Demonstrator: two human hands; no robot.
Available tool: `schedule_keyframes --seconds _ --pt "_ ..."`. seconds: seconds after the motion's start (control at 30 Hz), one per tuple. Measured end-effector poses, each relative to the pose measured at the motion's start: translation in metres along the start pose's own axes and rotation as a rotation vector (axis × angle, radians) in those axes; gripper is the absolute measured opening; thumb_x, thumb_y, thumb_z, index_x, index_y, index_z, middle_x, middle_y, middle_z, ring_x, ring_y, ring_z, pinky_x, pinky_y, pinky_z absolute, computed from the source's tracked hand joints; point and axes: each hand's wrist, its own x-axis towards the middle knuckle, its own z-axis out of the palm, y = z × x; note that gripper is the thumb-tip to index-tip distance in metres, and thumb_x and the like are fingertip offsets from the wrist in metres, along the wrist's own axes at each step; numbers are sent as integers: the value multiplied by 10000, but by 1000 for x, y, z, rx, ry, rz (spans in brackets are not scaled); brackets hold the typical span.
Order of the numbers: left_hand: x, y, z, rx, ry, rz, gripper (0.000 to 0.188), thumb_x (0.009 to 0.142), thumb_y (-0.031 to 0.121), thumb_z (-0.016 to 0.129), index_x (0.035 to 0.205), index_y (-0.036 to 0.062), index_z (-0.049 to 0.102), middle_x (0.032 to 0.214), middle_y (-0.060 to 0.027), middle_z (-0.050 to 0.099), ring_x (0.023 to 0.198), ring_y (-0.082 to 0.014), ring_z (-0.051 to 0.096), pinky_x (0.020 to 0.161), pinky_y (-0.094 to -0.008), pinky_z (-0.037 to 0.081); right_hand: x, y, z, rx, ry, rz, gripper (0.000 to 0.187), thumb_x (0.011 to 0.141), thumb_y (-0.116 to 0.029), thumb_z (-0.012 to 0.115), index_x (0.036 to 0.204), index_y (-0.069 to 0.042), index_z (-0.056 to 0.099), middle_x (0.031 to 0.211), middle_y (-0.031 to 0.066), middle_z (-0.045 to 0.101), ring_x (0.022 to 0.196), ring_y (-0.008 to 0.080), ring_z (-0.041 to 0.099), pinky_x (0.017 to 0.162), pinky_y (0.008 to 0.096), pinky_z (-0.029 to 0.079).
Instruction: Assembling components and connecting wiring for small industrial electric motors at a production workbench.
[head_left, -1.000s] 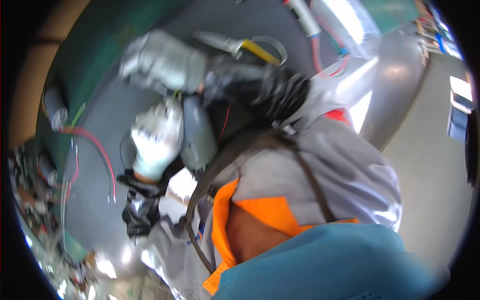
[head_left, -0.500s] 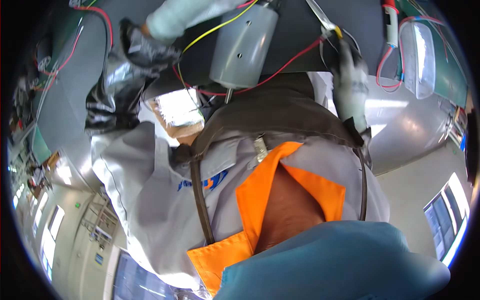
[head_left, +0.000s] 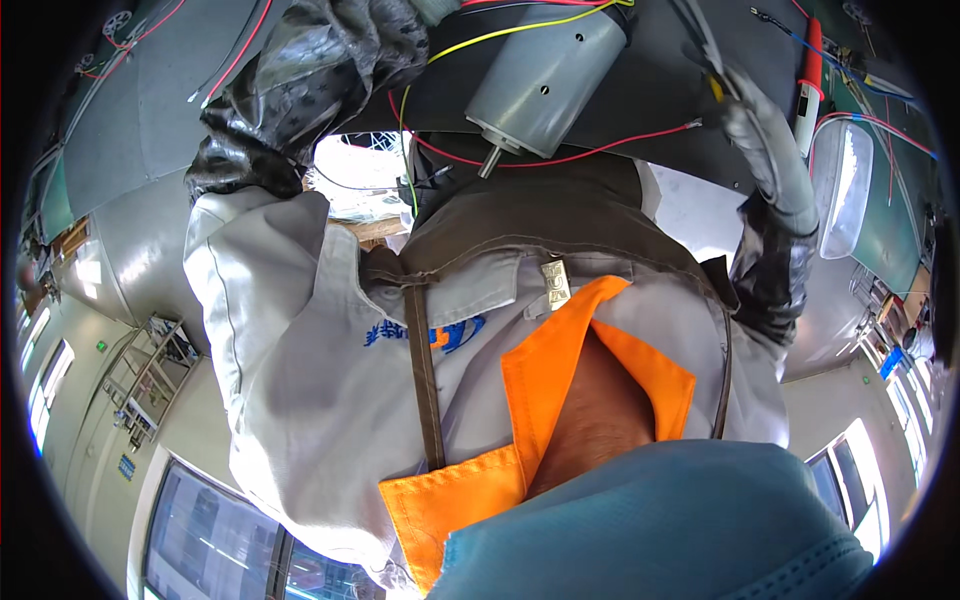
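A grey cylindrical motor [head_left: 545,85] lies on the dark work surface in front of me, its metal shaft pointing toward my body. A yellow wire [head_left: 500,38] arcs over from its far end to the left. A red wire [head_left: 600,155] runs below the motor; its stripped end lies free on the right. My right hand [head_left: 752,125], in a light glove and smeared by motion, is closed around a slim metal hand tool [head_left: 703,40] with a bit of yellow; its exact kind is unclear. Only the glove edge of my left hand [head_left: 436,8] shows at the top; its fingers are out of frame.
A red and white pen-like tool [head_left: 810,75] lies at the right, beside a clear plastic tray [head_left: 848,190]. Loose red and blue wires [head_left: 870,120] cross there. At the left lie more wires [head_left: 235,60]. A lit open box [head_left: 375,228] with thin wires stands below the table edge.
My right hand and its tool have moved right, away from the red wire, whose end now lies free. My left hand has gone up and right, mostly out of frame. The motor appears farther right.
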Motion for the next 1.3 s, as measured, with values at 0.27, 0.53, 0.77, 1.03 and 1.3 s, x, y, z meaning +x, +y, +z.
schedule_keyframes --seconds 0.27,0.53,0.77,1.03,1.3 --pt "-10 21 -10 -707 213 -594 493 1016 322 622 1330 -59 600 1248 -161 698 1124 -198 672 989 -366 543 37 53 -27 2153 -168 580 692 915 -421 763 1453 -57 525 993 83 732 870 120 700 766 294 557" --pt "-11 116 -98 -842 -141 -199 533 965 430 621 1257 -15 657 1152 -199 725 1072 -316 703 963 -389 527 8 14 18 1611 -361 937 622 966 -419 703 1449 -60 543 1204 189 715 1015 318 723 878 375 551" --pt "-65 145 29 368 132 -609 779 984 588 526 1410 -63 547 1371 -279 586 1227 -460 586 1076 -496 444 95 -1 -55 3091 -375 570 541 919 -308 798 1216 116 641 1005 110 752 890 171 727 779 272 580" --pt "36 -87 -1 703 687 -743 386 1013 304 638 1227 -17 647 1072 -208 724 917 -333 713 861 -410 551 229 15 94 3089 1116 1206 331 970 -177 708 1231 21 664 1049 53 723 959 119 661 856 270 521" --pt "-36 32 -61 -191 560 -1079 411 1064 183 546 1435 7 549 1192 -81 649 1100 -174 632 784 -270 495 56 -13 56 2787 253 1630 375 949 -133 746 1269 44 667 992 56 728 825 79 664 711 231 534"
